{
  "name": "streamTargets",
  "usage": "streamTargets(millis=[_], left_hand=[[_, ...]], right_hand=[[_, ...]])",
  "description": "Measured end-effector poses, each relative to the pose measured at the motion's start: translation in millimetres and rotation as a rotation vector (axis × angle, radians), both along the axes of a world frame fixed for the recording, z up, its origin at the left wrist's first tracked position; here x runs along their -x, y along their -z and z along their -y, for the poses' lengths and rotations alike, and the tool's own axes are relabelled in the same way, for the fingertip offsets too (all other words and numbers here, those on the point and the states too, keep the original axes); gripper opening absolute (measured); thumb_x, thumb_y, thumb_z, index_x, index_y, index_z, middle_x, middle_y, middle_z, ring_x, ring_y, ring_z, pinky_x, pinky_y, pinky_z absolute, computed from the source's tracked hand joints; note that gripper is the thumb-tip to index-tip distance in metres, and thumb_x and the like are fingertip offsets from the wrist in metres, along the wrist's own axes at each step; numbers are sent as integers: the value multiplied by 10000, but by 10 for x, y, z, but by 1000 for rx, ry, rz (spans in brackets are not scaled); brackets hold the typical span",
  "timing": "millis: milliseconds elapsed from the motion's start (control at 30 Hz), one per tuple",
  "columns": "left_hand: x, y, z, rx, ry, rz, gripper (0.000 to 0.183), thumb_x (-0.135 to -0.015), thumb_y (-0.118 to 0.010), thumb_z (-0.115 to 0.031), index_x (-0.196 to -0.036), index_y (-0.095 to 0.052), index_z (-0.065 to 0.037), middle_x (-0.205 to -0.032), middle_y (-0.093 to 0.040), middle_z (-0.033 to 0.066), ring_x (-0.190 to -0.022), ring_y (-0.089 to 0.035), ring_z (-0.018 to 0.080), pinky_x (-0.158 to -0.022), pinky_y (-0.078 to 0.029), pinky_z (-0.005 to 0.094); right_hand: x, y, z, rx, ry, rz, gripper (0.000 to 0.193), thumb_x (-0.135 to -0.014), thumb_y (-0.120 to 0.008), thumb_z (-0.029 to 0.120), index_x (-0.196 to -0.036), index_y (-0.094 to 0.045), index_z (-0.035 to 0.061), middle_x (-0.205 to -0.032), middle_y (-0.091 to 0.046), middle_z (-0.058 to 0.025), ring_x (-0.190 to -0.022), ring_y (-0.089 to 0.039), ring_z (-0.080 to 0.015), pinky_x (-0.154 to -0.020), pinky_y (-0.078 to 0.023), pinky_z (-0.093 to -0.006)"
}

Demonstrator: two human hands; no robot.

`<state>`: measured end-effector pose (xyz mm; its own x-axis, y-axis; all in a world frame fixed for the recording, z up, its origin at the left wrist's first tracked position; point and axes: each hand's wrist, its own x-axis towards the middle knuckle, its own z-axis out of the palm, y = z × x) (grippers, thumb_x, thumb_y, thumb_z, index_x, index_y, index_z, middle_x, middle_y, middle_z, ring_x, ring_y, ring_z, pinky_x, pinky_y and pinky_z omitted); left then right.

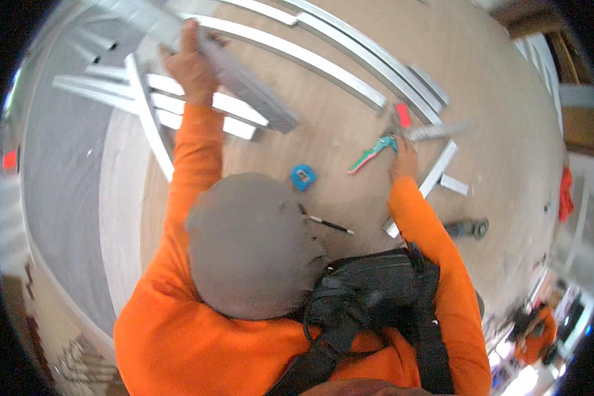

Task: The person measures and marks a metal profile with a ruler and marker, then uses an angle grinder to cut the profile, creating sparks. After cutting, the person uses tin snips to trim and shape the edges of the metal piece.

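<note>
My left hand [193, 69] is closed around a long grey metal channel [254, 89], which slants from the upper left toward the middle. On the right, the fingers of my right hand [404, 160] are bunched by the blurred end of a short metal strip [439, 131]. What they grip is hard to make out. Touching or very close to those fingers is a green and pink-handled hand tool [373, 155]. Just above them lies a small red piece [403, 115]. A blue tape measure [303, 177] and a black and white marker [331, 225] rest on the floor between my arms.
Long white metal profiles [297, 56] lie across the far floor, and more profiles [150, 122] cross at the left. Short offcuts [454, 185] and a dark power tool [467, 228] are at the right. A black bag [379, 284] sits against my body. Another person [538, 335] is at lower right.
</note>
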<state>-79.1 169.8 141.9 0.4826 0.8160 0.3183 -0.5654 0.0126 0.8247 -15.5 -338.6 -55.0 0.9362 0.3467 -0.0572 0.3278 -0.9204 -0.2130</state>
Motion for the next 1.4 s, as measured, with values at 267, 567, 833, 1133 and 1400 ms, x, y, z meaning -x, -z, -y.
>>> streamTargets(millis=[267, 567, 833, 1133, 1400], left_hand=[[21, 43, 256, -150, -129, -75, 647, -881, -771, -156, -1329, -342, 29, -994, -637, 226, -728, -735, 288, -609, -669, 409], [-42, -41, 424, -192, -9, -112, 587, -871, -770, -149, -1280, -382, 16, -954, -659, 213, -711, -740, 284, -622, -675, 413], [-20, -191, 482, -177, 64, -36, 549, -884, -748, -145, -1286, -400, -10, -983, -670, 220, -742, -733, 275, -638, -668, 426], [-540, -973, 466, -77, 455, 213, 368, -960, -613, -254, -1236, -532, -24, -1114, -614, 123, -995, -625, 271, -921, -528, 513], [-1703, -3231, 708, -24, 332, 345, 270, -922, -725, -304, -1051, -594, -106, -809, -552, 29, -654, -571, 164, -598, -546, 325]], right_hand=[[464, -320, -405, 251, 442, -174, 1215, -699, -747, 711, -1587, -240, 54, -1605, -288, -268, -1492, -269, -446, -1189, -172, -640], [220, -594, -463, 331, 491, -417, 1227, -679, -810, 593, -1586, -162, 78, -1556, -315, -270, -1470, -285, -452, -1186, -206, -625], [191, -562, -78, 251, 351, -356, 1014, -735, -847, 310, -1549, -280, 100, -1436, -473, -233, -1354, -467, -444, -1082, -443, -521], [-586, -1928, -272, -414, -103, -229, 784, -774, -799, 225, -1462, -455, 72, -1180, -674, -213, -1111, -668, -349, -973, -512, -441], [-106, -3470, -390, -1142, -179, -608, 703, -849, -787, 244, -1426, -458, 13, -1121, -661, -96, -977, -646, -160, -883, -532, -311]])
